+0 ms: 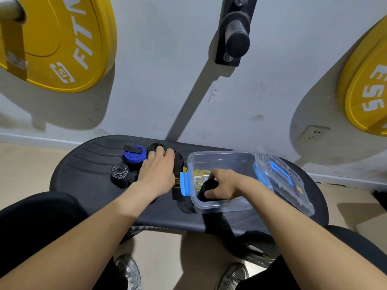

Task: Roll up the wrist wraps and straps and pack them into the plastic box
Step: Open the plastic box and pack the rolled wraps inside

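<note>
A large yellow weight plate with white lettering (pixel 62 38) hangs on the pale wall at far left. Below it, a black oval ribbed rubber platform (pixel 83 174) spans the middle of the scene.

On the platform's left part lies a small black rolled wrap with a grey spiral end (pixel 119 171). Just beyond it is a blue-and-black rolled wrap (pixel 134 154). Right of these, the left hand (pixel 159 170) reaches forward, its fingers curled over and grasping a far black rolled wrap (pixel 154 147) near the platform's far edge.

A flat black strap with yellow lettering (pixel 178 185) lies between that hand and the clear plastic box with blue latches (pixel 222 160), touching the box's left wall. The right hand (pixel 224 185) is inside the box, clenched round a black rolled strap (pixel 206 188) at the near left corner.

The clear lid with a blue handle (pixel 282 174) leans against the box's right side. A black wall peg (pixel 236 38) juts out above, and a second yellow weight plate (pixel 366 91) hangs at far right.
</note>
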